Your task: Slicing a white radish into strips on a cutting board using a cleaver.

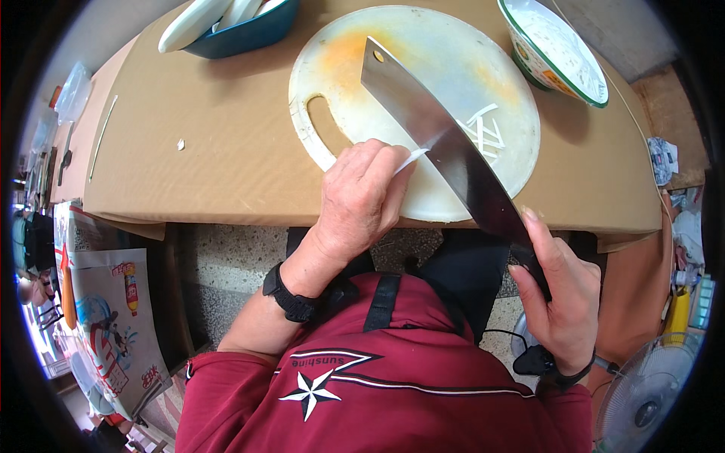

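Note:
My left hand [361, 195] is over the near left part of a round white cutting board [453, 51], fingers curled around a thin white slice of vegetable [412, 158]. The slice's tip meets the face of a broad cleaver [422, 116]. My right hand [569, 297] grips the cleaver's dark handle beyond the table's front edge. The blade slants across the board, its holed far corner pointing away from me. Several cut white strips [481, 133] lie on the board right of the blade. Most of the slice is hidden by my fingers.
At the back left, a teal basin [243, 39] holds long white vegetables [192, 25]. A green-rimmed bowl [555, 54] with white contents stands back right. A small white scrap [181, 144] lies on the brown-covered table [238, 130]. A fan [645, 396] stands at lower right.

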Demonstrator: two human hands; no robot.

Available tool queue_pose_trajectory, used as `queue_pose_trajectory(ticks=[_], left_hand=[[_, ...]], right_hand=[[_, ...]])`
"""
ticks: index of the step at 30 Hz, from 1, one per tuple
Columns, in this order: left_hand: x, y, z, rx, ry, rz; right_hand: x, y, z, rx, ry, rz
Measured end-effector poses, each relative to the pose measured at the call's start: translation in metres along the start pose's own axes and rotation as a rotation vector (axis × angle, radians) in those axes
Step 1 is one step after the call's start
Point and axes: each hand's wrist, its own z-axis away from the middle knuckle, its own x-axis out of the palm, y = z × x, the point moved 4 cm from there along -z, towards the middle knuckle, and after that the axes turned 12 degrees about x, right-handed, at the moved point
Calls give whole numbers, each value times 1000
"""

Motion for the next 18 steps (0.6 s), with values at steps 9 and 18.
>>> queue_pose_trajectory(ticks=[9,18], left_hand=[[0,-1,0,-6,14,-1],[1,1,0,28,13,1]], right_hand=[[6,1,0,-20,7,73],[16,5,-2,46,-103,193]])
